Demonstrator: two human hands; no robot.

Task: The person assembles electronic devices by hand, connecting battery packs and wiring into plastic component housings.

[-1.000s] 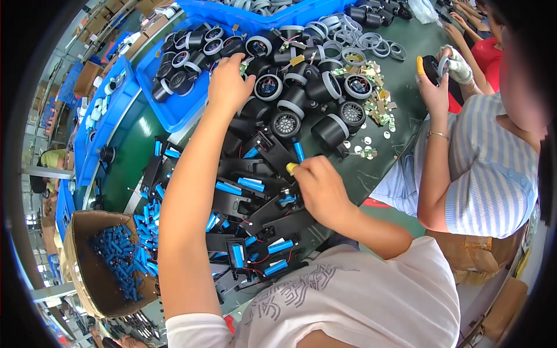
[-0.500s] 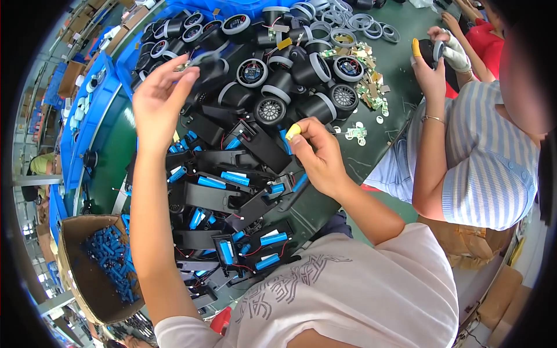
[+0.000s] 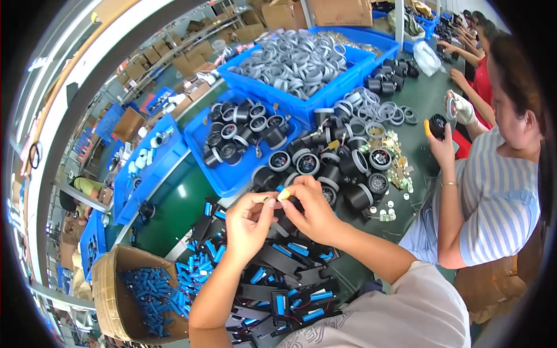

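Note:
Both hands meet above the pile of black parts, fingertips almost touching. My left hand (image 3: pixel 246 227) is closed in a pinch, with a tiny dark bit showing at its fingertips, too small to name. My right hand (image 3: pixel 313 213), wearing a yellow finger cot (image 3: pixel 283 194), is pinched at the same spot; whatever it holds is hidden. Below them lie long black plastic housings (image 3: pixel 278 264) with blue cylindrical batteries (image 3: pixel 297 249) and thin red wires. Just beyond are black round heads with grey rings (image 3: pixel 307 165), some showing a circuit board inside.
A cardboard box (image 3: pixel 110 293) of blue batteries stands at the left. Blue trays hold black heads (image 3: pixel 222 184) and grey rings (image 3: pixel 307 110). Small circuit boards (image 3: pixel 397 162) lie right of the heads. A co-worker in a striped top (image 3: pixel 487 214) holds a black round part at the right.
The view has tilted up toward the back of the table. My left hand has come back from the heads, where it had a blurred dark thing, and now meets my right hand.

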